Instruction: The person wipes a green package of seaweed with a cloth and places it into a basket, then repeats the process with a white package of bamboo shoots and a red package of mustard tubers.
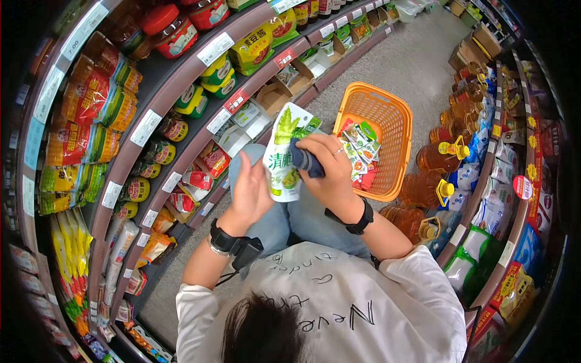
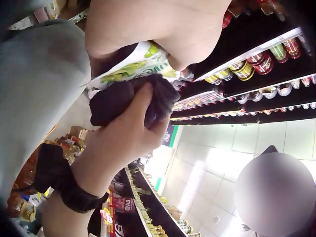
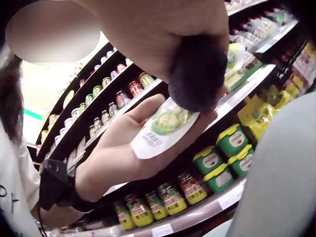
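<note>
A white and green food packet [image 1: 279, 142] with leaves and Chinese characters printed on it is in front of the person's knees. My left hand [image 1: 251, 195] holds it from the left side; in the right wrist view the packet's end [image 3: 157, 136] lies across that palm, with the thumb beside it. In my right hand [image 1: 330, 166] is a bunched dark cloth [image 1: 308, 162], gripped against the packet's printed face. The left wrist view shows the right thumb and fingers curled over the cloth [image 2: 116, 101], which hides part of the packet.
An orange basket [image 1: 396, 100] with several small packets [image 1: 363, 148] inside stands on the aisle floor, beyond the right hand. Shelves of jars and bags curve along the left. Large oil bottles [image 1: 445, 156] line the right side, near the right forearm.
</note>
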A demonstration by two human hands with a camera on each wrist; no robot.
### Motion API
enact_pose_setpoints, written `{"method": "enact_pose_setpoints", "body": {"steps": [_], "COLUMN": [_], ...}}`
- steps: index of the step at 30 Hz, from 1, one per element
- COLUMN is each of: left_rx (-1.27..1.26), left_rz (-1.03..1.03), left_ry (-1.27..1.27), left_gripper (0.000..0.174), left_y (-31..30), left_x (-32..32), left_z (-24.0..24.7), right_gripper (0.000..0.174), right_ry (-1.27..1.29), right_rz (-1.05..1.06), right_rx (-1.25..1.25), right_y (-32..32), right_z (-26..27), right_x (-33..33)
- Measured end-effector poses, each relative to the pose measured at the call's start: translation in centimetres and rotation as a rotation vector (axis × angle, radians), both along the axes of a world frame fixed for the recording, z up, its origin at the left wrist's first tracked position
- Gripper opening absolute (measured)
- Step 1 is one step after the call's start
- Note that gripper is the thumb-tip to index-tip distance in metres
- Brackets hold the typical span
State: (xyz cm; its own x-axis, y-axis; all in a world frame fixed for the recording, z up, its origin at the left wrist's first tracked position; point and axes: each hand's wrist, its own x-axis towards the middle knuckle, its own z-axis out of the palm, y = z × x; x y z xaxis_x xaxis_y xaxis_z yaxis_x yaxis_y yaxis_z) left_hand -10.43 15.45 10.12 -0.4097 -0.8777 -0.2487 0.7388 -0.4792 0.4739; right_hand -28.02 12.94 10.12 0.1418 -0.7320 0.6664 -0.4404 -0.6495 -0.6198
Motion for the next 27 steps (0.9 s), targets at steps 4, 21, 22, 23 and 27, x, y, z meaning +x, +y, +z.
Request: {"method": "enact_pose_setpoints", "body": {"steps": [4, 21, 22, 23, 27], "left_rx": [-0.127, -0.028, -0.039, -0.050, -0.059], "left_rz": [-0.081, 0.223, 0.191, 0.158, 0.062], "left_ry": [-0.277, -0.182, -0.148, -0.115, -0.078], "left_gripper": [0.057, 0.036, 0.036, 0.037, 0.040], "left_y": [-0.6, -1.9, -1.7, -1.4, -0.9], "left_x": [0.9, -1.1, -1.4, -1.7, -1.2], "left_z": [-1.0, -1.6, -1.3, -0.9, -0.6], "right_gripper": [0.049, 0.051, 0.053, 0.054, 0.056], "right_ry": [-0.140, -0.015, 0.025, 0.052, 0.098], "right_rz": [0.066, 0.107, 0.144, 0.111, -0.113], "right_rx": [0.049, 0.047, 0.076, 0.064, 0.033], "right_y": [0.9, 3.7, 3.8, 3.5, 1.3], "right_z": [0.6, 2.7, 2.0, 1.2, -0.9], "right_x": [-0.3, -3.0, -2.5, -2.5, -3.3]}}
